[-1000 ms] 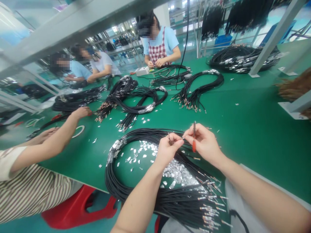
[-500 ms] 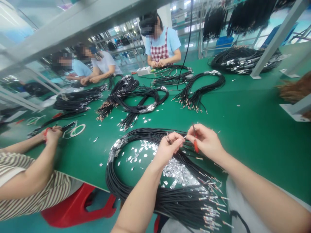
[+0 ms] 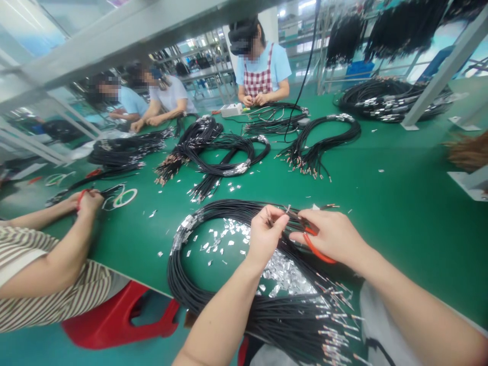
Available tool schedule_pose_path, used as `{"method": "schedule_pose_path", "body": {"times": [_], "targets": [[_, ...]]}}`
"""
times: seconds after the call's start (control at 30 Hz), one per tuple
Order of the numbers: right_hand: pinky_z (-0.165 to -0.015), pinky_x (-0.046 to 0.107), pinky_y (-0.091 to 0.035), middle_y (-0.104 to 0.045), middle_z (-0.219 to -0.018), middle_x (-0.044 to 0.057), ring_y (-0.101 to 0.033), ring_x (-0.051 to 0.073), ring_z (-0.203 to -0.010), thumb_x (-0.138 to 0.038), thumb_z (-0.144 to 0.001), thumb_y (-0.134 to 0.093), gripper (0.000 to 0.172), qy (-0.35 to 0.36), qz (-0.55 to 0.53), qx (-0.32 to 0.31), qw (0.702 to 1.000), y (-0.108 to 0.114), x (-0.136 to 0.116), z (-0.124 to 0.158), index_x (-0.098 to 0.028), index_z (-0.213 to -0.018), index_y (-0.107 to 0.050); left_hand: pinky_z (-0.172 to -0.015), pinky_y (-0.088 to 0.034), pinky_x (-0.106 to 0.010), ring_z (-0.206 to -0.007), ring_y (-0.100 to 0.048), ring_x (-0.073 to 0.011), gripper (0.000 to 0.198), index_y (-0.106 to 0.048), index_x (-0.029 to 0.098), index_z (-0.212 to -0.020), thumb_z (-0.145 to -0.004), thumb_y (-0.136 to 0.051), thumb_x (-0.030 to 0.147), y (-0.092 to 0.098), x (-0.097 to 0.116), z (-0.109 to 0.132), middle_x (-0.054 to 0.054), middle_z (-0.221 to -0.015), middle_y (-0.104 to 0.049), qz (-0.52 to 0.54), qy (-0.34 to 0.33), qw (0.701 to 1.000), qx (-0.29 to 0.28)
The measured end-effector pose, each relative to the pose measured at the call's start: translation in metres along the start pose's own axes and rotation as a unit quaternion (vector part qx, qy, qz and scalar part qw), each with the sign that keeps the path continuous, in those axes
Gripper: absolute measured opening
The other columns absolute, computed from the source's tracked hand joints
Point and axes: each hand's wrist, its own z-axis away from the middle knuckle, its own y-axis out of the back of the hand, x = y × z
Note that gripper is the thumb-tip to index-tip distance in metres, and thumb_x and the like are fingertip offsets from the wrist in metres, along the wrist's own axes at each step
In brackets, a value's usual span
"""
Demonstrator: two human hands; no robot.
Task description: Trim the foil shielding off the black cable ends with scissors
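A large coil of black cables (image 3: 179, 277) lies on the green table, its stripped ends at the lower right. Over its upper right part, my left hand (image 3: 269, 231) pinches the end of a black cable, with a bit of silvery foil at the fingertips. Close beside it, my right hand (image 3: 328, 231) is closed on red-handled scissors (image 3: 318, 250), whose blades point toward the cable end and are partly hidden by the fingers. Many foil scraps (image 3: 287, 274) lie inside the coil.
More cable bundles (image 3: 324, 137) lie across the green table (image 3: 412, 223). At left, a person in a striped shirt (image 3: 41, 284) holds red-handled scissors; three people work behind. A metal post (image 3: 444, 66) stands right, a red stool (image 3: 110, 317) lower left.
The scissors have turned in my right hand, so the red handle now points down and right and the blades lie toward my left fingertips. The view has shifted slightly.
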Motion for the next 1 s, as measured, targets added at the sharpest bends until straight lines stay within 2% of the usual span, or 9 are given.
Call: {"method": "schedule_pose_path", "body": {"times": [0.27, 0.4, 0.5, 0.57, 0.63, 0.7, 0.77, 0.9, 1.0], "targets": [[-0.052, 0.025, -0.031, -0.067, -0.071, 0.003, -0.059, 0.018, -0.06, -0.054, -0.079, -0.056, 0.034, -0.008, 0.008, -0.019, 1.0, 0.001, -0.001, 0.0, -0.02, -0.08, -0.061, -0.048, -0.034, -0.02, -0.047, -0.041, -0.0047, 0.013, -0.056, 0.015, -0.068, -0.073, -0.064, 0.024, -0.003, 0.001, 0.001, 0.004, -0.059, -0.051, -0.023, -0.032, 0.999, 0.02], [-0.052, 0.025, -0.033, -0.066, -0.067, 0.001, -0.058, 0.018, -0.058, -0.051, -0.077, -0.059, 0.03, -0.027, -0.012, -0.037, 0.999, 0.004, 0.01, -0.002, -0.022, -0.083, -0.064, -0.045, -0.031, -0.02, -0.044, -0.039, -0.0048, 0.014, -0.055, 0.015, -0.068, -0.072, -0.064, 0.026, -0.001, 0.005, -0.001, 0.005, -0.055, -0.047, 0.004, -0.034, 0.998, 0.044], [-0.05, 0.025, -0.036, -0.062, -0.061, 0.0, -0.055, 0.016, -0.054, -0.042, -0.076, -0.062, 0.022, -0.025, -0.059, 0.0, 0.998, 0.009, 0.02, -0.002, -0.021, -0.083, -0.064, -0.046, -0.03, -0.02, -0.044, -0.038, -0.005, 0.015, -0.056, 0.015, -0.068, -0.072, -0.064, 0.027, 0.001, 0.008, -0.003, 0.005, -0.054, -0.047, 0.004, -0.034, 0.998, 0.05], [-0.054, 0.025, -0.041, -0.062, -0.066, 0.001, -0.054, 0.014, -0.056, -0.031, -0.08, -0.06, 0.015, 0.023, -0.119, 0.081, 0.989, 0.01, 0.021, -0.001, -0.019, -0.088, -0.061, -0.049, -0.033, -0.02, -0.049, -0.041, -0.0061, 0.014, -0.057, 0.015, -0.067, -0.072, -0.064, 0.026, 0.001, 0.008, -0.002, 0.004, -0.056, -0.049, -0.028, -0.031, 0.999, 0.027], [-0.062, 0.026, -0.045, -0.064, -0.077, 0.004, -0.056, 0.014, -0.067, -0.019, -0.084, -0.052, 0.009, 0.124, -0.153, 0.149, 0.969, 0.009, 0.018, 0.0, -0.019, -0.09, -0.058, -0.053, -0.035, -0.021, -0.053, -0.044, -0.0077, 0.013, -0.057, 0.015, -0.066, -0.072, -0.063, 0.025, -0.001, 0.008, 0.0, 0.002, -0.059, -0.053, -0.074, -0.026, 0.997, -0.008], [-0.068, 0.028, -0.046, -0.064, -0.083, 0.006, -0.054, 0.016, -0.076, -0.009, -0.085, -0.042, 0.017, 0.235, -0.129, 0.175, 0.947, 0.007, 0.013, 0.0, -0.018, -0.087, -0.057, -0.055, -0.035, -0.022, -0.056, -0.045, -0.0089, 0.014, -0.057, 0.015, -0.066, -0.072, -0.062, 0.026, -0.003, 0.006, 0.003, 0.001, -0.061, -0.054, -0.117, -0.025, 0.992, -0.045], [-0.067, 0.029, -0.045, -0.063, -0.079, 0.008, -0.051, 0.017, -0.075, -0.006, -0.086, -0.039, 0.022, 0.303, -0.068, 0.174, 0.934, 0.004, 0.009, 0.0, -0.016, -0.083, -0.058, -0.054, -0.033, -0.022, -0.055, -0.044, -0.0092, 0.015, -0.055, 0.015, -0.066, -0.073, -0.061, 0.027, -0.004, 0.005, 0.005, 0.002, -0.06, -0.054, -0.148, -0.026, 0.986, -0.076], [-0.059, 0.029, -0.04, -0.057, -0.068, 0.007, -0.046, 0.017, -0.067, -0.011, -0.09, -0.04, 0.024, 0.311, 0.062, 0.15, 0.936, 0.003, 0.003, 0.004, -0.014, -0.076, -0.059, -0.053, -0.03, -0.021, -0.054, -0.039, -0.0085, 0.01, -0.052, 0.016, -0.064, -0.072, -0.057, 0.019, -0.002, 0.007, 0.006, 0.004, -0.056, -0.047, -0.218, -0.05, 0.968, -0.113], [-0.056, 0.028, -0.037, -0.053, -0.067, 0.006, -0.044, 0.017, -0.064, -0.011, -0.09, -0.04, 0.024, 0.305, 0.104, 0.128, 0.938, 0.003, 0.0, 0.008, -0.015, -0.073, -0.058, -0.053, -0.028, -0.021, -0.054, -0.037, -0.0083, 0.009, -0.05, 0.016, -0.063, -0.069, -0.056, 0.014, 0.002, 0.013, 0.007, 0.005, -0.056, -0.045, -0.263, -0.067, 0.951, -0.145]]}}
